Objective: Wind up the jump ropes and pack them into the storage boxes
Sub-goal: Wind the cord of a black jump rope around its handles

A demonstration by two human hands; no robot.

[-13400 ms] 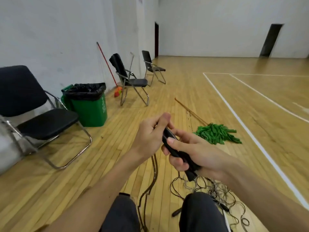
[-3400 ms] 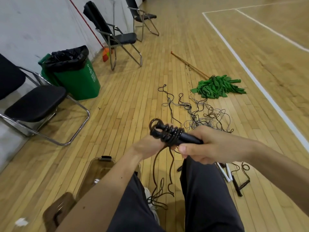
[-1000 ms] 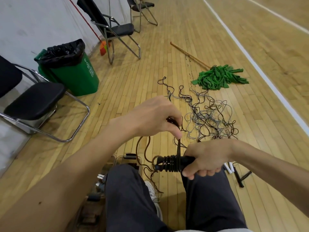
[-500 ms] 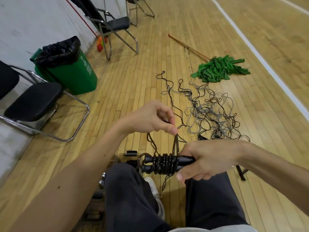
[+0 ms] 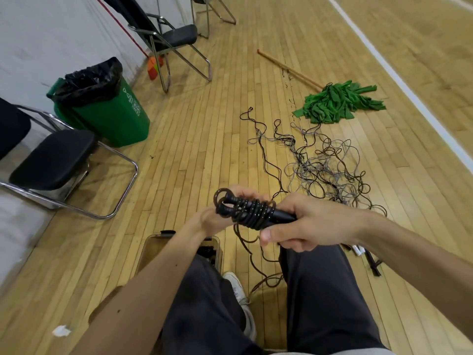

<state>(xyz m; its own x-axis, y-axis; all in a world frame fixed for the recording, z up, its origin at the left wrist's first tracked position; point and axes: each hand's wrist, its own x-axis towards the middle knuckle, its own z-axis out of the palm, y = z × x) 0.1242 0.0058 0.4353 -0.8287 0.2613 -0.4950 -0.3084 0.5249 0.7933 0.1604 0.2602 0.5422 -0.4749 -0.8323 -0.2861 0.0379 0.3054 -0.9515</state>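
A black jump rope [image 5: 252,210] has its cord coiled several times around its two handles. My right hand [image 5: 299,224] is shut on the handle ends at the right. My left hand [image 5: 216,217] sits under and behind the coiled end, gripping the cord; its fingers are mostly hidden. The loose tail [image 5: 252,257] hangs down between my knees to the floor. A clear storage box [image 5: 151,249] stands on the floor below my left forearm, with dark items inside. A tangle of grey and black ropes [image 5: 322,170] lies on the floor ahead.
A green mop [image 5: 337,103] with a wooden stick lies beyond the tangle. A green bin [image 5: 110,116] with a black liner stands by the wall, between folding chairs [image 5: 51,162]. Loose white and black handles [image 5: 366,254] lie right of my right knee. My legs fill the bottom of the view.
My left hand came down from above the handles, where it pinched the cord, and now sits under the coiled end. The bundle has risen a little; another turn lies on it.
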